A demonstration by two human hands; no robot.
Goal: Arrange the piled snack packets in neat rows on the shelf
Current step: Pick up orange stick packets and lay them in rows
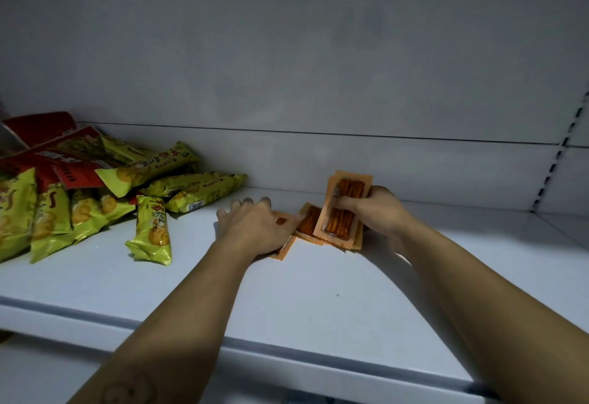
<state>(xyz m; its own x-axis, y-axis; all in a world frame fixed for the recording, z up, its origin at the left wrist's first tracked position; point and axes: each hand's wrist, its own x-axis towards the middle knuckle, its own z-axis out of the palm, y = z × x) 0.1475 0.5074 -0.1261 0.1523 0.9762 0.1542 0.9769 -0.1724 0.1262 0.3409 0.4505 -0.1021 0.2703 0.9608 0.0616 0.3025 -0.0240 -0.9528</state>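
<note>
My right hand grips a stack of flat orange snack packets, held tilted up on edge near the middle of the white shelf. Palm down, my left hand presses on more orange packets lying flat on the shelf just left of that stack; part of them is hidden under the hand. A loose pile of green and yellow snack packets lies at the left, with one green packet apart from it toward the front.
Red packets lie on top of the pile at the far left. The shelf's back wall rises just behind the hands. A slotted upright rail runs along the right.
</note>
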